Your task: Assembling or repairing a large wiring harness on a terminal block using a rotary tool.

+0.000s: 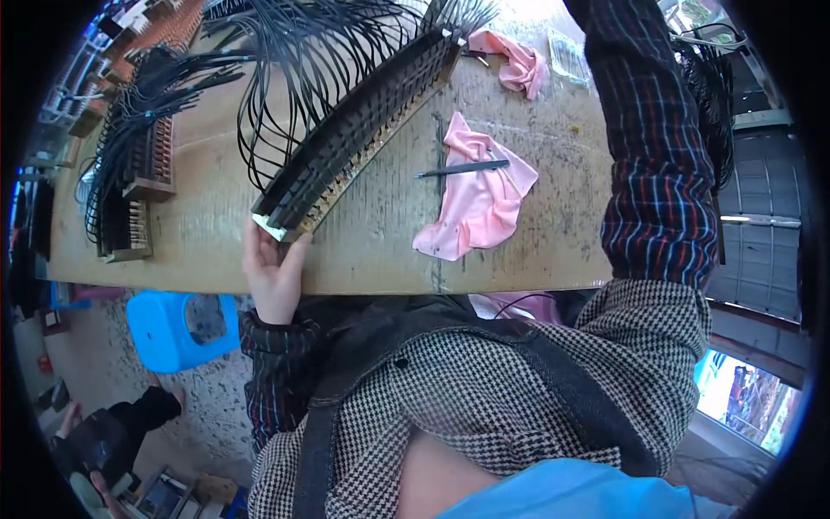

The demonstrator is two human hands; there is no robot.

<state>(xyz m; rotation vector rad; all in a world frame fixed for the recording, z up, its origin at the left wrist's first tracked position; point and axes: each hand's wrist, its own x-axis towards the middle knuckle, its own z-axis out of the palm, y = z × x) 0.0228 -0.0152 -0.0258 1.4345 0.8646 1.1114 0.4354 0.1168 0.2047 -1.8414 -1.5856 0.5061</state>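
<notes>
A long black rack (359, 117) with a row of small brass-coloured parts along its right side lies slantwise on the table, and many thin black cables (298, 65) fan out of it. My left hand (275, 270) grips its near end, thumb on one side and fingers on the other, by a white end piece (270, 227). My right arm, in a striped sleeve (653, 147), reaches far forward. Its hand lies beyond the upper edge, out of view. Between my arms a pink cloth (475, 212) is spread, with dark tweezers (462, 169) lying across it.
Similar racks with black cables (130, 164) stand at the table's left. A second pink cloth (514, 65) and a clear plastic tray (568, 56) lie at the far side. A blue stool (160, 333) stands on the floor at left, near another person's legs (130, 432).
</notes>
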